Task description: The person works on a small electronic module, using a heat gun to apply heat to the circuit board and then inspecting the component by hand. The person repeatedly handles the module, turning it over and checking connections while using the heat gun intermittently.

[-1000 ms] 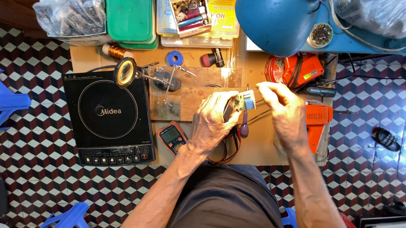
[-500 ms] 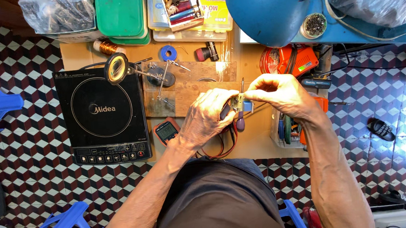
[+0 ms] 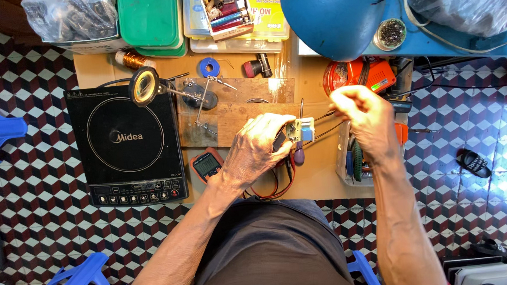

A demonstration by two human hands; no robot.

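Here, each line takes one part of the scene at the workbench.

Left hand: the left hand (image 3: 258, 150) is curled in a closed grip around a small circuit board (image 3: 297, 131), holding it just above the table (image 3: 320, 182) near the middle of the near edge.
Right hand: the right hand (image 3: 364, 113) is pinched tight on thin wire leads (image 3: 327, 125) that run leftward to the board; fingers closed, nothing else in the grip.
Board: a small pale board with a blue part on it, between the two hands, half hidden under the left fingers.
Beneath the hands: a screwdriver (image 3: 299, 148) with a purple handle lies under the board, and a loop of red cable (image 3: 276, 185) sits by the near edge.
Left of the hands: a small multimeter (image 3: 206, 165) lies beside the black induction cooker (image 3: 126, 145), which fills the left edge of the table.
Far side: a magnifier stand (image 3: 144, 86) on a wooden board (image 3: 246, 110), and a blue lamp shade (image 3: 335, 15) over the far right corner.
Doing it well: I would judge that the board should stay braced low and steady, the leads drawn straight rather than sideways, so the joints are not strained.
Watch for: the leads are thin; a jerk could probably tear them loose.
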